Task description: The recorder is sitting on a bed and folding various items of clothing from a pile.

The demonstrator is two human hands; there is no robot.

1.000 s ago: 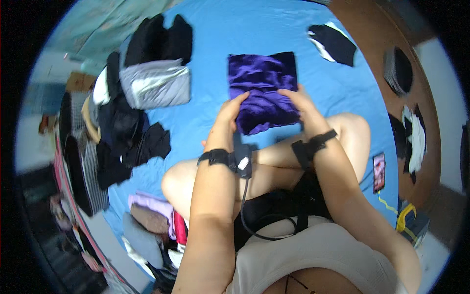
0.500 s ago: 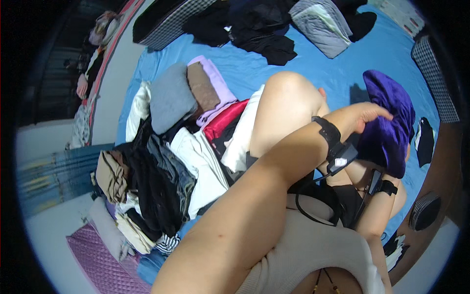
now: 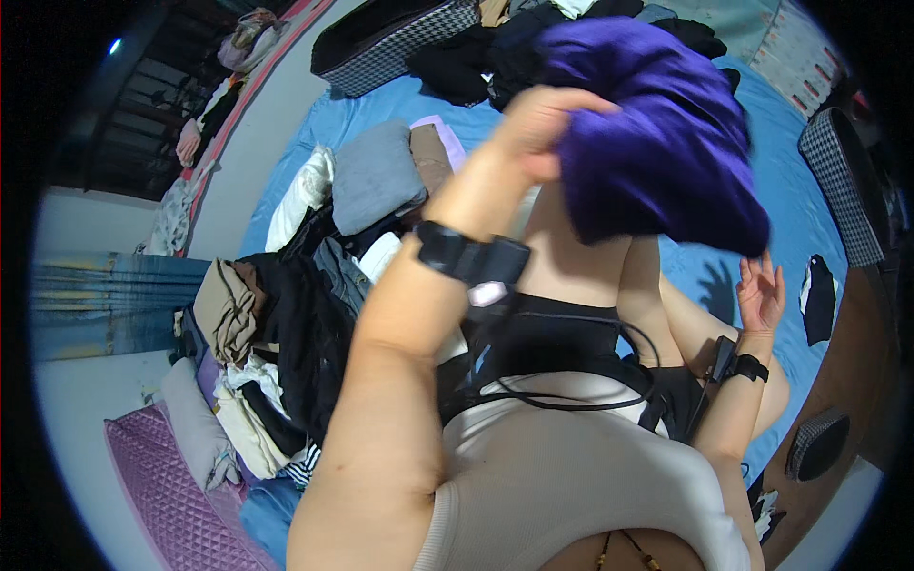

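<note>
A folded purple velvet-like cloth (image 3: 657, 143) hangs in the air above my bent legs. My left hand (image 3: 543, 124) pinches its left edge between thumb and fingers. Just below the cloth's lower right corner is my right hand (image 3: 761, 293), palm up with the fingers apart; whether a fingertip touches the fabric I cannot tell. To the left lie folded clothes: a grey-blue fleece piece (image 3: 378, 178), a brown one (image 3: 431, 160) and a white roll (image 3: 303, 195).
Dark clothes (image 3: 457, 67) lie loose at the far side of the blue bed sheet (image 3: 709, 276). Checked storage boxes (image 3: 400, 48) stand at the far left and at the right edge (image 3: 843, 186). A black and white cloth (image 3: 818, 300) lies on the right, a beige garment (image 3: 228, 306) on the left pile.
My left hand has carried the purple cloth up and leftward from the right side. My right hand, earlier behind the cloth, now shows below it with fingers spread.
</note>
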